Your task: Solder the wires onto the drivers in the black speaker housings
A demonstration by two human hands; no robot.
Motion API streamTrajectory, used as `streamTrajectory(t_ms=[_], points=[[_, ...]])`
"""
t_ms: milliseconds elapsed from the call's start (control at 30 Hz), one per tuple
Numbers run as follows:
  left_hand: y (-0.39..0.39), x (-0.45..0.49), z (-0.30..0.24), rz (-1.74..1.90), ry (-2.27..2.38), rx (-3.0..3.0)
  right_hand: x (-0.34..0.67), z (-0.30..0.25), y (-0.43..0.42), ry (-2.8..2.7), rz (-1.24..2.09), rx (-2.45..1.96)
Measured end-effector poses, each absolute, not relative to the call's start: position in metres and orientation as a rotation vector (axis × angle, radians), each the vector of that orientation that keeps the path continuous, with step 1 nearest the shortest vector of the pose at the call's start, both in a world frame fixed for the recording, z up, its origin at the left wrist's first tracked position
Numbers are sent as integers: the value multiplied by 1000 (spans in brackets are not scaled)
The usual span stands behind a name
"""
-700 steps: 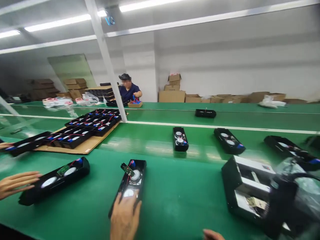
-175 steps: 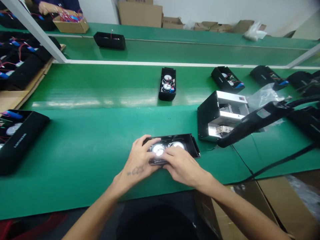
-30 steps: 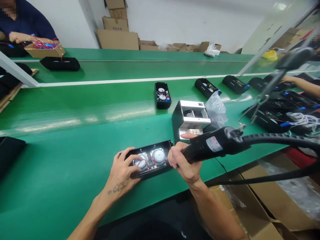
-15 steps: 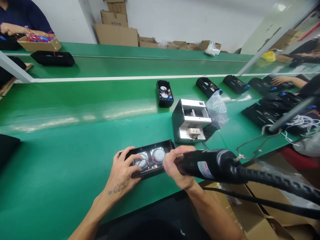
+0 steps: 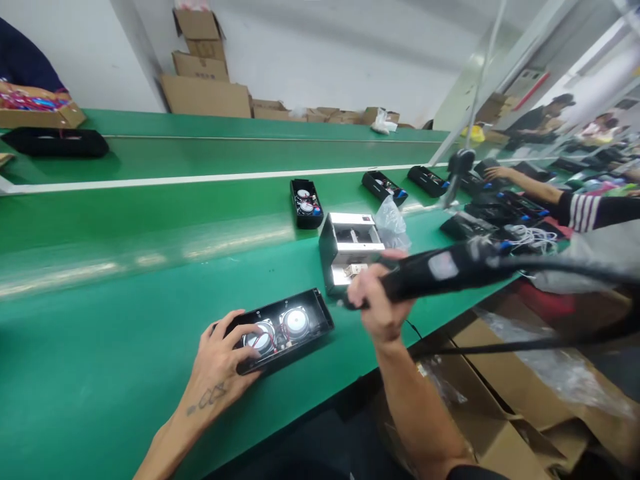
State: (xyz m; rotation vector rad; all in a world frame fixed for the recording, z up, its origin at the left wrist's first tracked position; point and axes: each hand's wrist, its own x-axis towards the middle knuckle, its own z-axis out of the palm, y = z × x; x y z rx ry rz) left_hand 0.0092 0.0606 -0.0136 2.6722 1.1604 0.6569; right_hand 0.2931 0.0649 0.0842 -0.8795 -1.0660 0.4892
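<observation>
My left hand (image 5: 223, 357) rests on the left end of an open black speaker housing (image 5: 305, 327) with two round white speaker cones, holding it down on the green belt (image 5: 125, 313). My right hand (image 5: 379, 300) is closed round the black body of a corded electric screwdriver (image 5: 445, 268), lifted off the housing with its tip near a silver and black screw feeder box (image 5: 350, 250).
More open black housings (image 5: 306, 203) lie further along the belt and to the right, where another person's arm (image 5: 525, 187) reaches over them. A clear plastic bag (image 5: 393, 223) sits beside the feeder box. Cardboard boxes (image 5: 203, 93) line the far wall and stand below the bench at my right.
My right hand has lifted the screwdriver away from the housing and swung it right, toward the feeder box. My view turned right. The left hand stays on the housing.
</observation>
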Motion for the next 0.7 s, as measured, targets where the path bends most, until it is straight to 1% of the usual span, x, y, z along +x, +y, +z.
streamTrajectory(t_ms=[100,200,333,433,533,700], points=[[61,15,-14,665,1167,2660,330,93,94,-961,189,-979],[61,22,-13,684,1180,2652,350,88,116,-1004,167,-1046],[61,27,-14,686,1174,2661,350,83,118,-1085,356,-1099],[60,28,-13,695,1186,2640,333,88,100,-1111,624,-1055],[58,30,-9,705,1205,2589,300,94,73,-1085,836,-860],[54,34,-4,715,1234,2519,233,90,45,-1123,982,-527]])
